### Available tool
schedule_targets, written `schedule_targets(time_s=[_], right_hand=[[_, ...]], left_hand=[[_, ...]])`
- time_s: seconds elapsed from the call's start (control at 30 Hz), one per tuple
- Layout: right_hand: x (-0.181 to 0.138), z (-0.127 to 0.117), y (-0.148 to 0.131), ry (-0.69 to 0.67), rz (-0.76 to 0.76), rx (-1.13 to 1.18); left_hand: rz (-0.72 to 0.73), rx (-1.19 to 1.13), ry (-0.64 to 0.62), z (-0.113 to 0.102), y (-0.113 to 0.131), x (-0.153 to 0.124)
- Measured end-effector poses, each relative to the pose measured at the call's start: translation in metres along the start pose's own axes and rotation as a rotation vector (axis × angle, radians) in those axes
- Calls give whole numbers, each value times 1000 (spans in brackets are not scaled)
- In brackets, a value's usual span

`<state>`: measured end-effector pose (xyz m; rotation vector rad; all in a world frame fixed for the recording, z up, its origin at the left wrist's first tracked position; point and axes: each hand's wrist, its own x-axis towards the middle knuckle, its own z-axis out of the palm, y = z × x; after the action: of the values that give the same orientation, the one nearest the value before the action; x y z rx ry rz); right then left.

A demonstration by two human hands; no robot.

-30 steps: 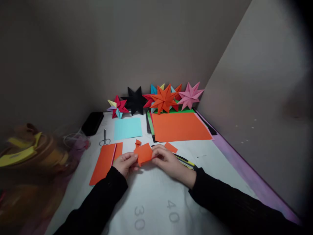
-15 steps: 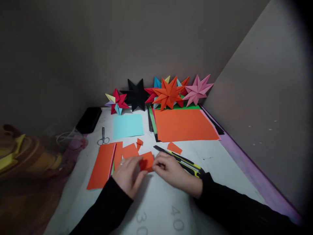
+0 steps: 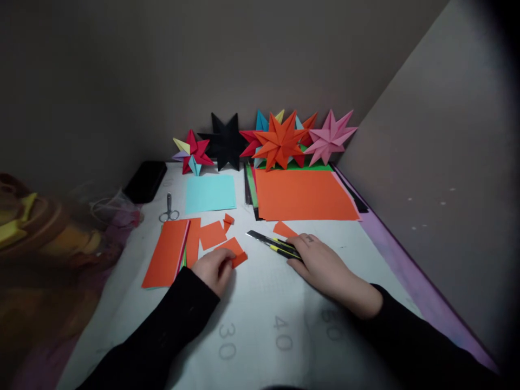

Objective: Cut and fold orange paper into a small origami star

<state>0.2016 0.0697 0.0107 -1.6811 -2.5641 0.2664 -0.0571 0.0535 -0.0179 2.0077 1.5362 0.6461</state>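
The left hand (image 3: 213,269) is curled with its fingertips closed on the near edge of a folded orange paper piece (image 3: 236,253), which lies flat on the white numbered mat (image 3: 260,309) just in front of the person. The right hand (image 3: 320,265) lies over the handle of a yellow-and-black utility knife (image 3: 270,244), whose blade points left, towards the paper but short of it. Whether the fingers actually grip the handle or only rest on it cannot be told. An orange square (image 3: 212,235) and a small orange scrap (image 3: 228,220) sit just beyond the folded piece, with a stack of orange strips (image 3: 166,253) to the left and scissors (image 3: 169,208) further back. With a bare blade this near, the paper is best pressed flat against the mat. The left fingertips belong well behind any line the blade would follow, and the loose square is better kept out of the way.
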Motion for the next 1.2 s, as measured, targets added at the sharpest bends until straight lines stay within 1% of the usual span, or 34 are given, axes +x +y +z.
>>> schedule_targets(time_s=[0.17, 0.37, 0.43, 0.57, 0.73, 0.9, 1.1, 1.2], right_hand=[[2, 0, -5, 19, -121, 49], [2, 0, 3, 43, -210, 71], [2, 0, 5, 47, -214, 56], [1, 0, 8, 71, -253, 24], [-1, 1, 10, 54, -334, -25], [-2, 1, 7, 39, -350, -83], [-3, -3, 8, 13, -359, -113], [-4, -4, 7, 18, -359, -127]], left_hand=[[16, 25, 68, 4, -1, 1], [14, 73, 83, 9, -4, 1], [40, 74, 70, 11, -6, 0], [102, 124, -12, 10, -6, 0], [61, 255, -74, -1, -7, 0], [88, 420, -148, -6, -5, 2], [39, 411, -128, -5, 1, 2], [37, 309, -100, -5, 0, 2]])
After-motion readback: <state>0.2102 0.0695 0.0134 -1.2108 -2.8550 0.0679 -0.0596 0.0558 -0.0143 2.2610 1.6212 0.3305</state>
